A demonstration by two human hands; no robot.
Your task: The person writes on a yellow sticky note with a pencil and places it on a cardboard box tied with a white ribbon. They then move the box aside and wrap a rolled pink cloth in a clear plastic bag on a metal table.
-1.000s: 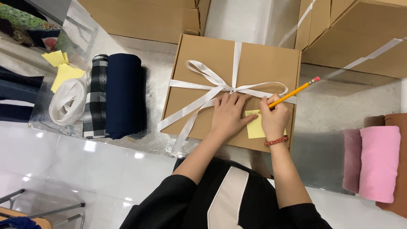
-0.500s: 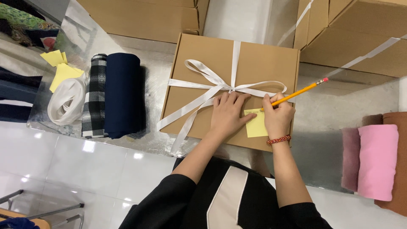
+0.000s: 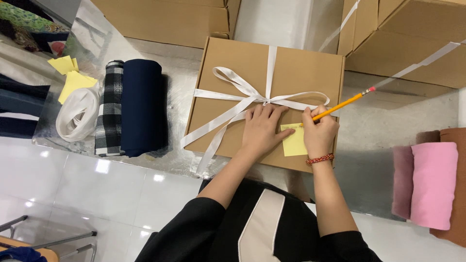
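The right hand (image 3: 319,133) is pinching a yellow pencil (image 3: 340,105) between thumb and forefingers, the other fingers curled in, and the tip is resting at the top edge of a yellow sticky note (image 3: 293,140). The left hand (image 3: 262,128) is lying flat, fingers close together and slightly fanned, pressing down just beside the note's left edge and holding the surface steady. Faint marks are showing on the note's top line, too small to read, so the writing step seems to be under way and only begun; carrying it on calls for the left hand to stay firm and the pencil tip to stay within the small square.

The note is sitting on the lid of a flat cardboard box (image 3: 233,68), near the box's near right corner, and a white ribbon (image 3: 252,94) is tying the box with a bow at its middle. The box is lying at the near edge of the shiny metal counter (image 3: 383,126).

Counting outward: one pencil, one note on the lid, one ribboned box. At the counter's left end are lying two fabric rolls (image 3: 131,106), one checked and one navy, one coil of white ribbon (image 3: 77,116), and a few loose yellow notes (image 3: 70,77). At the right end pink and brown folded cloths (image 3: 432,177) are resting. At least three more cardboard boxes (image 3: 170,19) are standing along the far edge.
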